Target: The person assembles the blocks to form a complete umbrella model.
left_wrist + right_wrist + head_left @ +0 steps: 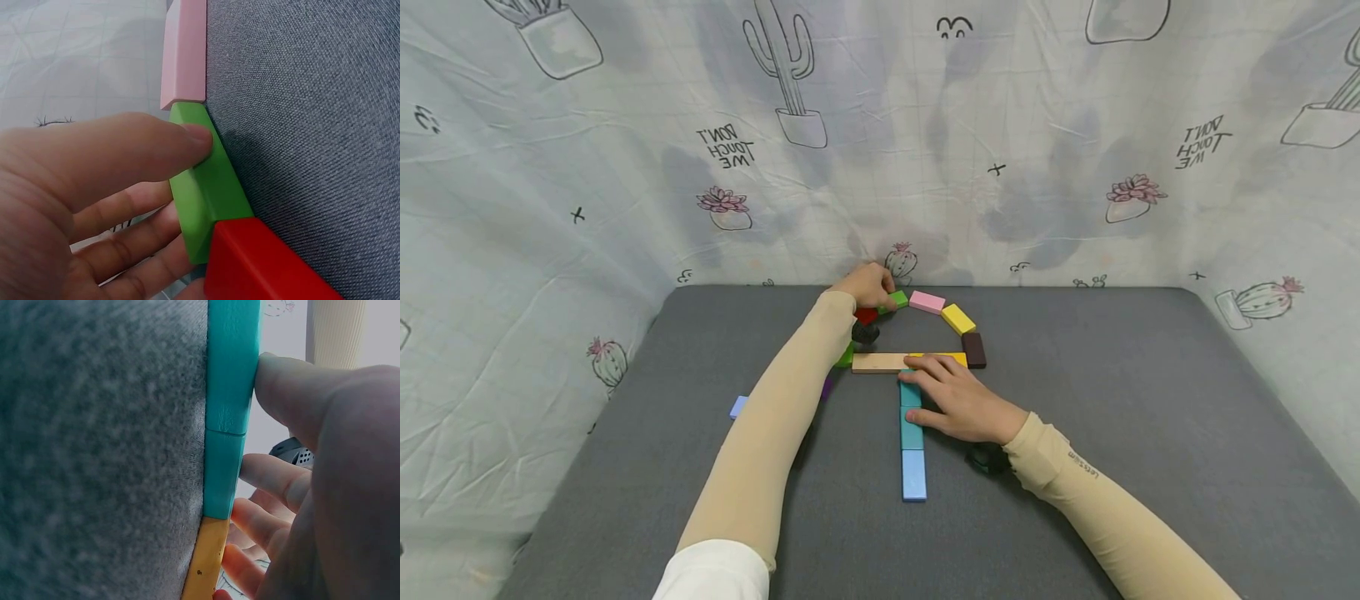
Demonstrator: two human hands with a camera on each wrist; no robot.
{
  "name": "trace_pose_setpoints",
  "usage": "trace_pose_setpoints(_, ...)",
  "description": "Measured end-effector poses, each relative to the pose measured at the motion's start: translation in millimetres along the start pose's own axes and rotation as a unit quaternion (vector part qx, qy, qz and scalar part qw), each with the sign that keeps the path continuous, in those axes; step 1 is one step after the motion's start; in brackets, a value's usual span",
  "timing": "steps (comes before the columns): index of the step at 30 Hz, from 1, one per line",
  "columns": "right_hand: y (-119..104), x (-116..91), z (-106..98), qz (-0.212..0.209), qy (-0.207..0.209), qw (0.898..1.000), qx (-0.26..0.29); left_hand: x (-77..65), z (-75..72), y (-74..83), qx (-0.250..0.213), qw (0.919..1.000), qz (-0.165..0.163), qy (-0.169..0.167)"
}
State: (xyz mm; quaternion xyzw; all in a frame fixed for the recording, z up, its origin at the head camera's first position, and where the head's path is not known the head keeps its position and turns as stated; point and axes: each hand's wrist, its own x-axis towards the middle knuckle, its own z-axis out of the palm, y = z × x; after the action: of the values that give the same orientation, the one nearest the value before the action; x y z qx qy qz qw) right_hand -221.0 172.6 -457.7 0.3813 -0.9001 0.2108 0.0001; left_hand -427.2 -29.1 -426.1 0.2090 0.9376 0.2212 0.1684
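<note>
My left hand (867,285) is at the far edge of the table, at the top of a curve of small coloured blocks. Thumb and fingers pinch a green block (228,190) from opposite sides. It lies end to end with a pink block (927,302) and a red block (262,265). My right hand (966,404) rests relaxed over the inner shape, fingertips on the upper teal block (910,395) and yellow block (957,357), thumb on the lower teal block (912,432). A light wooden block (877,363) lies to the left of those fingers.
A yellow block (958,319) and a dark brown block (973,351) continue the curve on the right. A light blue block (913,477) ends the teal column. Another blue block (739,407) lies left of my left sleeve, which partly hides green and purple blocks. A patterned cloth hangs behind the grey table.
</note>
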Motion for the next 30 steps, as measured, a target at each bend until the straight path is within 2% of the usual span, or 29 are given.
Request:
trace_pose_setpoints(18, -0.6, -0.4, 0.1, 0.003, -0.003, 1.0, 0.006, 1.2, 1.4, 0.1, -0.01, 0.9999, -0.007, -0.007)
trace_pose_setpoints(23, -0.2, -1.1, 0.7, 0.003, -0.001, 1.0, 0.004, -2.1, -0.3, 0.1, -0.015, 0.9999, 0.003, -0.003)
trace_pose_setpoints(30, 0.7, -0.1, 1.3, 0.0, 0.005, 1.0, 0.001, -22.0, -20.8, -3.3, -0.007, 0.9983, 0.032, 0.048)
